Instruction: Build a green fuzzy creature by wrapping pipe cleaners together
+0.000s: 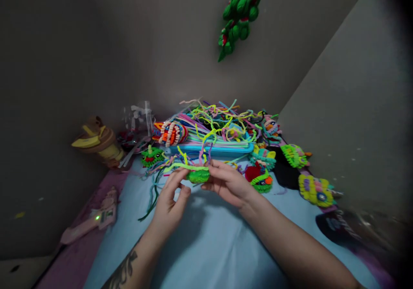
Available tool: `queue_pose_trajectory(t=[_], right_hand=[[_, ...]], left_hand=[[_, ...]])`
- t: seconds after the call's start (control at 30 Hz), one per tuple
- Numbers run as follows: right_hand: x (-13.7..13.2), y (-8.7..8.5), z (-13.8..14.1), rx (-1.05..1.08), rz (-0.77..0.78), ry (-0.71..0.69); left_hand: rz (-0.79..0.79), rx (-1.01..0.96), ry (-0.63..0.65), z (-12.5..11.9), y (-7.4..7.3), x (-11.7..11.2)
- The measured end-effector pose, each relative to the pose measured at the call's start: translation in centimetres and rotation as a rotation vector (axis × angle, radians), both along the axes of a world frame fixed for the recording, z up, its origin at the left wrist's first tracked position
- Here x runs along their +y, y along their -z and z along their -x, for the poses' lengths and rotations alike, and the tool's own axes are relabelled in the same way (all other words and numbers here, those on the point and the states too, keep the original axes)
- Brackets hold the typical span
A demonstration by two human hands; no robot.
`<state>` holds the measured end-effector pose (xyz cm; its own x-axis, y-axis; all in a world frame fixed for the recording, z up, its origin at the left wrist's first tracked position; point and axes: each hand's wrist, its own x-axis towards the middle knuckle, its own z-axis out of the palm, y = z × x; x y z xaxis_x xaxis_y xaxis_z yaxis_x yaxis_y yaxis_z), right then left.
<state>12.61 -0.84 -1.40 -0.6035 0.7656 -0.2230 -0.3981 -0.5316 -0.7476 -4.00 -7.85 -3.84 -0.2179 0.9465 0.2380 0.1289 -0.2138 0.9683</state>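
Note:
A small bright green piece of coiled pipe cleaner (198,176) is held up above the blue cloth. My right hand (227,183) pinches its right end between thumb and fingers. My left hand (171,201) is at the other end, its curled fingertips against a pale green pipe cleaner (176,166) that runs along the top of the piece and sticks out leftwards. The left thumb is a little apart from those fingers. Exactly how the strand sits in the left fingers is hidden.
Behind the hands, a blue tray (219,150) is heaped with colourful pipe cleaners (216,123). Fuzzy pipe-cleaner figures stand around it, one green (152,155) at left, one yellow (318,190) at right. A pink glue gun (97,220) with a green light lies left on the blue cloth's (206,254) border.

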Motion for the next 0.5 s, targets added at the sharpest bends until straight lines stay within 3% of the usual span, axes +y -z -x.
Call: queue_pose_trajectory(t=[0.2, 0.5], right_hand=[[0.1, 0.4, 0.0, 0.049, 0.05, -0.152], [-0.2, 1.2, 0.7, 0.04, 0.077, -0.172]], left_hand=[[0.0, -0.205, 0.021, -0.3, 0.2, -0.3], [0.159, -0.571, 0.059, -0.8, -0.3, 0.1]])
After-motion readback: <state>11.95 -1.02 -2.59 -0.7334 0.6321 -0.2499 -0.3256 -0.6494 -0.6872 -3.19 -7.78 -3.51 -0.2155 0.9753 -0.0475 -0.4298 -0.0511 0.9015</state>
